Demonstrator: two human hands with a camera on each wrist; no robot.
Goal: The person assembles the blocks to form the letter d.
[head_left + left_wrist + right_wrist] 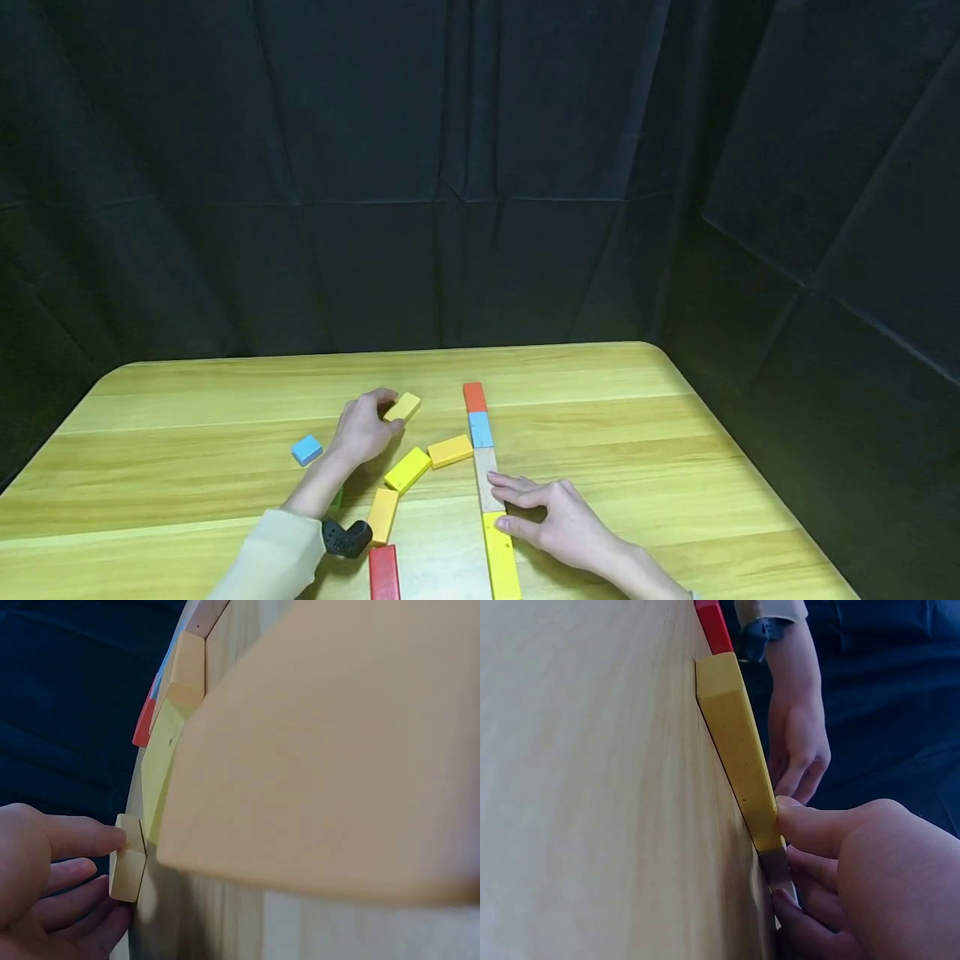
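Observation:
Thumb and fingers of my left hand (365, 429) pinch a pale yellow block (406, 406) at the far left; the left wrist view shows this block (127, 862) between the fingertips. My right hand (558, 525) rests at a straight row of blocks, its fingertips on the plain wood block (486, 477) and its thumb at the long yellow block (501, 554). The right wrist view has that thumb against the yellow block's (739, 750) edge. Beyond in the row lie a blue block (481, 429) and a red-orange block (474, 397).
An orange block (450, 451), a yellow block (408, 471), another orange block (383, 517) and a red block (384, 573) curve left of the row. A blue block (306, 450) lies farther left; a green block (337, 499) is mostly hidden by the left arm. Dark curtains (375, 275) hang behind the table.

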